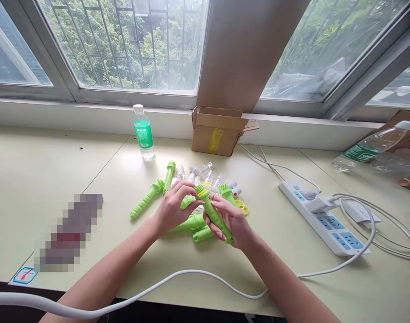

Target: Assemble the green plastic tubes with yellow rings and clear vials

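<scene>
My right hand is wrapped round a green plastic handle and holds it tilted, threaded end up. A yellow ring sits on that end. My left hand has its fingertips pinched at the top of the handle by the ring. Under and behind both hands lies a pile of several more green handles, small clear bottles and loose yellow rings.
On the pale green table stand a water bottle and an open cardboard box by the window sill. A white power strip with cables lies at right; a white cable crosses the near edge. Another bottle lies far right.
</scene>
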`<state>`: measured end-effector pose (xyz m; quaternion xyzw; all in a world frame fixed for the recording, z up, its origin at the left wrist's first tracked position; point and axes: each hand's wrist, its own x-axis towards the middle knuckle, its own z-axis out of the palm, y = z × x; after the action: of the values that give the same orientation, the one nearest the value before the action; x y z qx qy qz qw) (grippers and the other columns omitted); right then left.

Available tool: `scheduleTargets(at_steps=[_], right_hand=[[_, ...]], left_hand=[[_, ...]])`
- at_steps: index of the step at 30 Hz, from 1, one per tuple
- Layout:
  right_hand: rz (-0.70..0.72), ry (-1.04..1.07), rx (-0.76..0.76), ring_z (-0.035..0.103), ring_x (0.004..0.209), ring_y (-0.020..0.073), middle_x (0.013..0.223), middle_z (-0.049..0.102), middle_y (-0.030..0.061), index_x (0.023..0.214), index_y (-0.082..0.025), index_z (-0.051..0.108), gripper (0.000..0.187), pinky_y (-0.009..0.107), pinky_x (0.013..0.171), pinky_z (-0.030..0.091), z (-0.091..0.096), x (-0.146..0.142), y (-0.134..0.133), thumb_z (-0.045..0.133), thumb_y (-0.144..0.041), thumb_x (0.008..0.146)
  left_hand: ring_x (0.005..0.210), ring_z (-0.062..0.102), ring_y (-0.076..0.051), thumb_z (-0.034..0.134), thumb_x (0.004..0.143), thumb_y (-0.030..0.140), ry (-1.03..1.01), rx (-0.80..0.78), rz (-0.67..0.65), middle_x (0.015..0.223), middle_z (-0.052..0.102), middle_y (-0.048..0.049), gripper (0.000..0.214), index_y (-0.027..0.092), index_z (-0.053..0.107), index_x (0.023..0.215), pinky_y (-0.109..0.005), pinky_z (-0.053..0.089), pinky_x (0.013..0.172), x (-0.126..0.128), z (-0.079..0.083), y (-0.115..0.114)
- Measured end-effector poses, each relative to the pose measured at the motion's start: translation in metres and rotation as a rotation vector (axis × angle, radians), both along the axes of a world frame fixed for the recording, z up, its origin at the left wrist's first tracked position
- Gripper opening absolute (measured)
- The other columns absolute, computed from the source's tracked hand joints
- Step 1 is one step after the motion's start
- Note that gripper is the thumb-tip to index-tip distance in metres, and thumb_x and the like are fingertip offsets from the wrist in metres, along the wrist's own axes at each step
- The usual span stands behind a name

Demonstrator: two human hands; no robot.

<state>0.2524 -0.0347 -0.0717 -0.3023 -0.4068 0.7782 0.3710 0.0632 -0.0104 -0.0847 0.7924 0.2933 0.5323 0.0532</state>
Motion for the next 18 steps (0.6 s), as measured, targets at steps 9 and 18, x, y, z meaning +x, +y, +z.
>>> scheduleTargets(at_steps=[9,18], right_hand=[[0.011,-0.066,0.121,0.053,0.045,0.0072,0.080,0.062,0.0017,0.099,-0.018,0.057,0.024,0.016,0.034,0.037,-0.0008,-0.0005,0.0006,0.064,-0.038,0.086],[0.058,-0.055,0.111,0.052,0.051,0.0085,0.079,0.063,0.0044,0.091,-0.016,0.063,0.030,0.019,0.043,0.040,-0.0035,-0.0031,0.0011,0.061,-0.046,0.087]], left_hand=[[0.087,0.061,-0.018,0.069,0.083,0.028,-0.020,0.034,0.040,0.091,0.062,-0.0048,0.018,0.019,0.054,0.087,-0.033,0.053,0.074,0.0001,0.0017,-0.0005],[0.084,0.061,-0.017,0.071,0.081,0.029,-0.027,0.099,0.067,0.090,0.063,-0.0039,0.020,0.020,0.053,0.086,-0.034,0.053,0.075,0.0005,0.0038,-0.0020]])
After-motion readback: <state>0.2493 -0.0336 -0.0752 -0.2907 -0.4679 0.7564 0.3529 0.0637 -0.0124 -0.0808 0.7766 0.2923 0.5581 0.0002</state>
